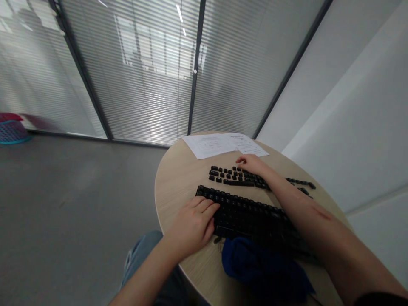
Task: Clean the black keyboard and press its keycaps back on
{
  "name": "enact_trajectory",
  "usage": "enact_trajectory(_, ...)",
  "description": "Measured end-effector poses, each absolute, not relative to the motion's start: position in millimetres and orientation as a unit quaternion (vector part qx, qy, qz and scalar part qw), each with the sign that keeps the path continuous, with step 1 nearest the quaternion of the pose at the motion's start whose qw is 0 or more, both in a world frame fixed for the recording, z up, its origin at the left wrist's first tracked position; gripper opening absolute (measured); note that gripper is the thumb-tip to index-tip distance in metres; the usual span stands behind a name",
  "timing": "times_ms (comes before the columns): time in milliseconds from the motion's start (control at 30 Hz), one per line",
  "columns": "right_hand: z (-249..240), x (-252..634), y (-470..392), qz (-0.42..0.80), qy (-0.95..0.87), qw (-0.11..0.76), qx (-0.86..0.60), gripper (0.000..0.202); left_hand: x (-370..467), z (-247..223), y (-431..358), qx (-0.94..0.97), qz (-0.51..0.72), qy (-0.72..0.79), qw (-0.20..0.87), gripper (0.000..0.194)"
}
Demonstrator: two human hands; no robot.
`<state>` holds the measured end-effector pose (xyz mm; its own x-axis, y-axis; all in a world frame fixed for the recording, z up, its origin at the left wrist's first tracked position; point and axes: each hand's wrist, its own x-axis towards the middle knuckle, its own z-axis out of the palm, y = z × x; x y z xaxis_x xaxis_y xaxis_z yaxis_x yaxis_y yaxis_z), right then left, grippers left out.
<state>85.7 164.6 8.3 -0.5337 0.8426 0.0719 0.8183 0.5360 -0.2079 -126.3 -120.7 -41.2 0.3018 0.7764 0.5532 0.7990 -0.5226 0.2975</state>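
A black keyboard (245, 214) lies across the round wooden table. My left hand (196, 223) rests on its left end, fingers spread over the edge and the keys there. Beyond the keyboard, several loose black keycaps (221, 174) are laid out in rows, with a long bar-shaped one among them. My right hand (250, 163) is over the top of these rows, its fingers curled; whether a keycap is between them is too small to tell. My right forearm crosses above the keyboard's right part and hides some keycaps.
Printed papers (210, 145) lie at the table's (168, 182) far edge. A dark blue cloth (251, 263) sits at the near side, against the keyboard. A glass wall with blinds stands behind, and a basket (12, 131) is on the floor far left.
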Motion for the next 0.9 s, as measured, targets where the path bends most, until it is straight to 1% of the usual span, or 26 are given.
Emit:
enact_trajectory(167, 5, 80, 167, 0.088, -0.883, 0.051, -0.458, 0.019, -133, -43, -121, -0.792, -0.371, -0.484, 0.034, 0.034)
enact_trajectory(333, 5, 71, 164, 0.092, -0.885, 0.036, -0.455, 0.014, -139, -41, -123, -0.750, -0.415, -0.512, 0.059, 0.032)
enact_trajectory(433, 7, 67, 164, 0.088, -0.882, 0.041, -0.462, 0.013, -139, -40, -123, -0.735, -0.421, -0.529, 0.049, 0.029)
enact_trajectory(533, 15, 66, 157, 0.073, -0.877, 0.066, -0.471, 0.016, -138, -40, -122, -0.726, -0.419, -0.543, 0.050, 0.028)
enact_trajectory(633, 27, 67, 128, 0.075, -0.876, 0.129, -0.458, 0.017, -138, -42, -120, -0.720, -0.413, -0.555, 0.059, 0.028)
enact_trajectory(700, 34, 69, 95, 0.107, -0.882, 0.164, -0.429, 0.018, -138, -43, -119, -0.713, -0.404, -0.570, 0.061, 0.028)
enact_trajectory(833, 40, 72, 21, 0.172, -0.902, 0.138, -0.370, 0.016, -138, -44, -118, -0.699, -0.383, -0.601, 0.057, 0.029)
enact_trajectory(900, 37, 72, -4, 0.186, -0.909, 0.124, -0.351, 0.015, -137, -43, -117, -0.696, -0.374, -0.610, 0.052, 0.028)
